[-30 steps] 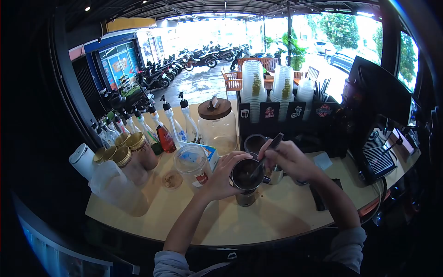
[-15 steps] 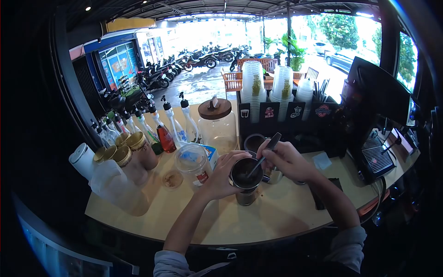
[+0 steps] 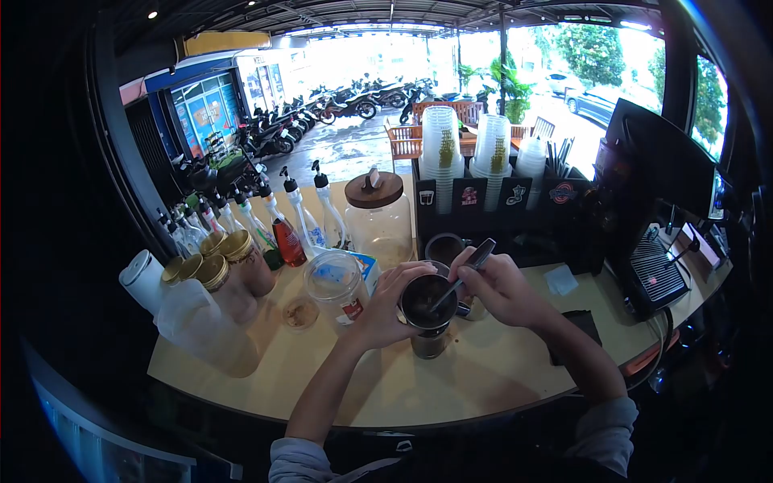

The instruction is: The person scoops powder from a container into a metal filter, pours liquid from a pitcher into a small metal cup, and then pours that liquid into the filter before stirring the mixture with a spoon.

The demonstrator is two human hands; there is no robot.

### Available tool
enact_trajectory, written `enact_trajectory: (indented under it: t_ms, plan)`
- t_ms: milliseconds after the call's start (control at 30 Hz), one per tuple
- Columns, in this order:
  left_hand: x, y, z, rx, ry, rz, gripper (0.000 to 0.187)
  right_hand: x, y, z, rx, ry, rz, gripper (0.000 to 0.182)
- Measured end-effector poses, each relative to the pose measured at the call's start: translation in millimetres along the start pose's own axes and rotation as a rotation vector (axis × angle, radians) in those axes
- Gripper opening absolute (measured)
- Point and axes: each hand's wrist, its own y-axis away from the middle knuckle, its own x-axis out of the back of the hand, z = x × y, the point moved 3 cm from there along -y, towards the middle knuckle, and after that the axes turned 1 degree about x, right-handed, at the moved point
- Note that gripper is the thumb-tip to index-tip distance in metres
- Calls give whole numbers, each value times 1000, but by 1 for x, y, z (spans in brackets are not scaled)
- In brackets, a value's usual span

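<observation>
My left hand is wrapped round the left side of a dark round cup, tilted so its mouth faces me, with dark contents inside. My right hand pinches the handle of a metal spoon, whose lower end dips into the cup. Beneath the cup, a glass with brown contents stands on the counter. A clear plastic jar with a red label is just left of my left hand. Behind the cup stands another dark-looking vessel.
Pump bottles and gold-lidded jars line the left side. A wooden-lidded glass jar stands behind the hands, beside a black holder with stacked plastic cups. At the right are a black cloth and a machine with a drip tray.
My right hand and the spoon have shifted slightly, with the handle now leaning a little further right. My left hand and the cup are nearly unchanged.
</observation>
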Motion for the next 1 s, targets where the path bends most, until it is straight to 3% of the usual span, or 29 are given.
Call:
enact_trajectory:
  t_ms: [67, 167, 333, 433, 533, 667, 733, 1000]
  plan:
    - [-2, 1, -3, 3, 0, -2, 84, -2, 3, 3, -18, 70, -18, 19]
    - [1, 1, -1, 6, -9, 3, 84, 0, 2, 7, -72, -84, 38, 18]
    - [3, -1, 1, 31, -42, -12, 85, 11, -2, 6, -154, 55, -46, 19]
    - [3, -1, 3, 54, -52, -41, 86, 12, -7, 16, -136, -83, -61, 17]
    - [4, -3, 4, 46, -71, -44, 87, 18, -12, 12, -193, 6, -145, 18]
    - [3, -3, 5, 35, -57, -59, 86, 20, -20, 11, -129, -69, -120, 19]
    - [3, -4, 5, 38, -48, -73, 86, 15, -22, 12, -175, 14, -224, 20]
    - [5, -2, 3, 26, -37, -81, 86, 17, -30, 4, -158, 105, -181, 21]
